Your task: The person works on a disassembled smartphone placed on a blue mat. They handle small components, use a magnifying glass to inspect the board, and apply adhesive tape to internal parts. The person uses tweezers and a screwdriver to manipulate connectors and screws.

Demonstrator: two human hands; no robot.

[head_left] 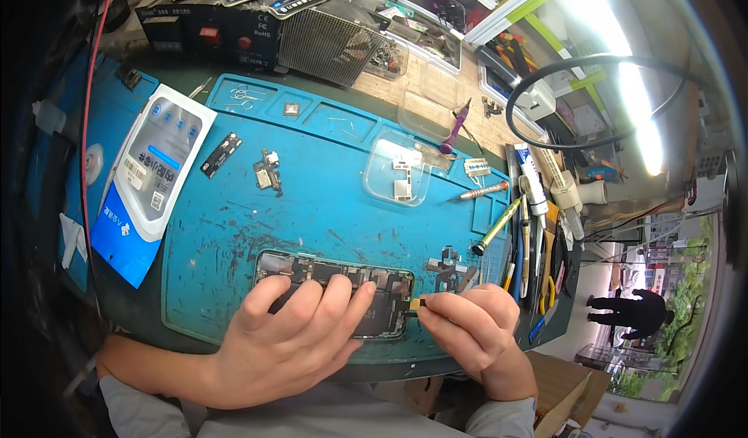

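Observation:
An opened smartphone (pixel 382 309) lies on the blue work mat (pixel 327 212) near its front edge, with its dark battery and inner parts exposed. My left hand (pixel 300 333) is curled over the phone's left and middle part, fingers bent and gripping it. At the phone's right end, my right hand (pixel 473 325) pinches a small gold-and-black strip (pixel 415 305) between thumb and forefinger. Whether that strip is attached to the phone is hard to make out. Just beyond the right hand sit small dark phone parts (pixel 449 270).
Farther back lie a dark module (pixel 219 155), a metal-and-flex part (pixel 268 171) and a clear plastic box (pixel 396 169) with pale metal pieces. Screwdrivers (pixel 496 226) and other tools crowd the right. A blue-and-white package (pixel 152 181) is at left; a black machine (pixel 249 40) stands behind.

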